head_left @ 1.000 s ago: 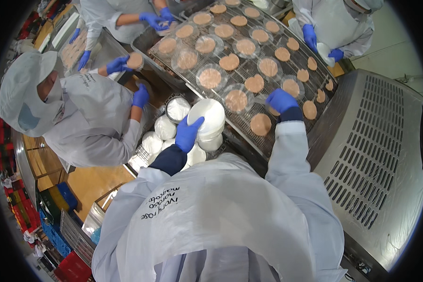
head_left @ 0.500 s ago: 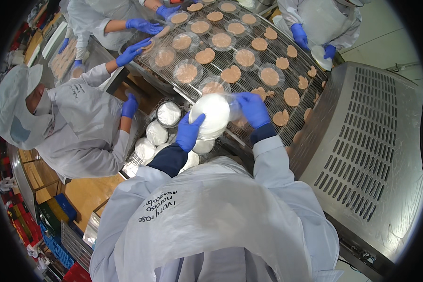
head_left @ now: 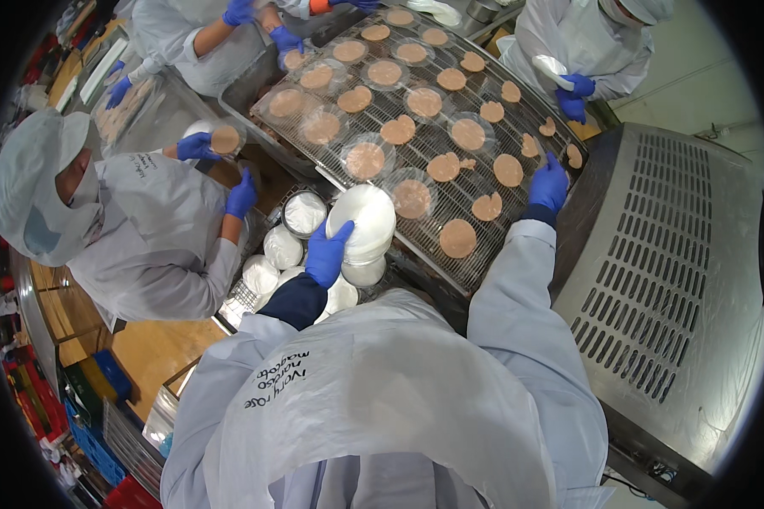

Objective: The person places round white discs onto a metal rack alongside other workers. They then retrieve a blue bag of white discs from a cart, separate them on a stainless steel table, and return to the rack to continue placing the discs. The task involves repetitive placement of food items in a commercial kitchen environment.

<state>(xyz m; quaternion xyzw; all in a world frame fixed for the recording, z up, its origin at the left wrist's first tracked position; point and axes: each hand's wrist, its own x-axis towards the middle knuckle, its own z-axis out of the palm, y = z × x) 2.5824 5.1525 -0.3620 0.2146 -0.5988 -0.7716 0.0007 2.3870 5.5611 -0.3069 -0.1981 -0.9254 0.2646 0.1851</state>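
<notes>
My left hand grips a thick stack of round white sheets beside the near left corner of the wire mesh conveyor. My right hand reaches over the mesh's right side, fingers stretched toward a broken, bitten-looking patty; I see nothing in it. Round pinkish-brown patties lie in rows on the mesh. Some sit under clear round film, such as the near-left patty; others are bare, like the nearest round patty. Several patties are misshapen.
More white sheet stacks stand in a wire basket at my left. A slotted steel housing borders the conveyor on the right. A co-worker at left holds a patty; others work beyond, one holding white sheets.
My right hand has left the stack and swung right over the mesh. The stack has shifted slightly left and down. Patties have moved a little left. The left co-worker now holds a patty.
</notes>
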